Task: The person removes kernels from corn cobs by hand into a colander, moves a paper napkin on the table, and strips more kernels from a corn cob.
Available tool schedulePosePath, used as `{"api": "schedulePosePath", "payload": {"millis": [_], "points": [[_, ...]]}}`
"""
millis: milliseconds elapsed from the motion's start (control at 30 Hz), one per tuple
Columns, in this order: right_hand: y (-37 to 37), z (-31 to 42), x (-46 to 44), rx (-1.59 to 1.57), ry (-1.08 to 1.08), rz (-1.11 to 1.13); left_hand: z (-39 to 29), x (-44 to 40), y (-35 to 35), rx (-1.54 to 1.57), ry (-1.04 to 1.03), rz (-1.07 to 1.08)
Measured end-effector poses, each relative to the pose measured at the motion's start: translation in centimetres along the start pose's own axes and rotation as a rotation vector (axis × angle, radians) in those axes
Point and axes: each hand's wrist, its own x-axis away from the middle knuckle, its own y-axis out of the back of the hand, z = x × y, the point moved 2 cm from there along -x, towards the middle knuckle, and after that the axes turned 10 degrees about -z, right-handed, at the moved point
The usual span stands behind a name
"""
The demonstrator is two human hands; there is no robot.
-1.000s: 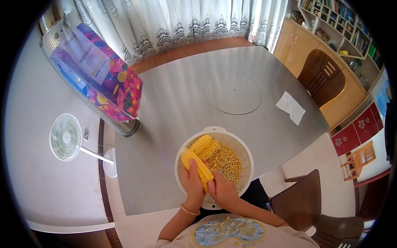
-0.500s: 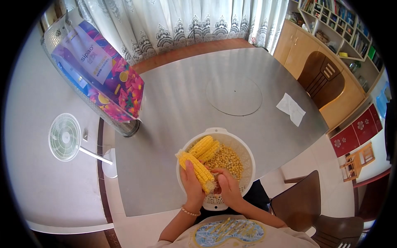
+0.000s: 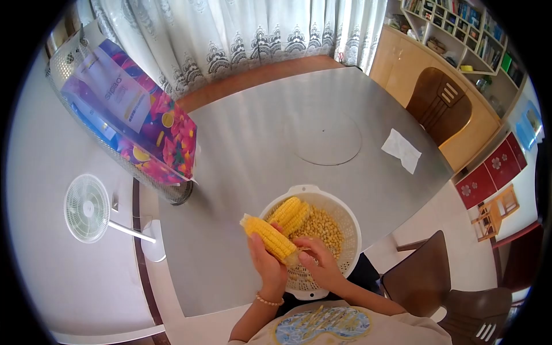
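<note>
A yellow corn cob [image 3: 269, 238] lies tilted in my left hand [image 3: 268, 268], whose fingers are wrapped round its underside. At the cob's lower right end is my right hand [image 3: 322, 265], its thumb and fingers bent close to the tip; whether they pinch anything is too small to tell. Below the hands stands a white perforated basket [image 3: 352, 227], partly hidden by them. Inside it, more corn cobs [image 3: 290, 214] lie at the back left, and loose kernels [image 3: 326, 229] cover the right side.
The basket is at the near edge of a grey table [image 3: 230, 155]. A white tissue [image 3: 402, 150] lies at the right. A colourful bag [image 3: 138, 109] in a mesh holder stands at the back left. Brown chairs [image 3: 420, 273] are at the right, a fan [image 3: 87, 208] at the left.
The held cob has tilted flatter and moved slightly left of the basket's cobs. My right hand has shifted from the cob's side to its lower end. The whole view has turned a little.
</note>
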Motion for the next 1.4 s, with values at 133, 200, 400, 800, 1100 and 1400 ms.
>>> {"api": "schedulePosePath", "payload": {"millis": [133,200,400,800,1100,1400], "points": [[0.3,0.0,-0.1,-0.063,-0.308,0.133,0.5,0.4,-0.3,0.111,0.151,0.087],[-0.1,0.8,0.4,-0.133,-0.424,0.149,0.3,0.9,-0.2,0.121,0.146,0.111],[0.5,1.0,0.6,-0.340,-0.595,0.206,0.9,1.9,-1.5,-0.099,-0.007,0.076],[1.9,0.0,2.1,-0.467,-0.608,0.266,1.6,4.8,-1.4,0.005,-0.007,-0.041],[1.5,-0.4,2.5,-0.521,-0.702,0.263,2.2,3.8,0.2,0.068,0.020,-0.069],[2.5,0.5,-0.4,0.087,-0.184,0.348,1.2,2.4,-1.1,-0.095,-0.095,-0.096]]}}
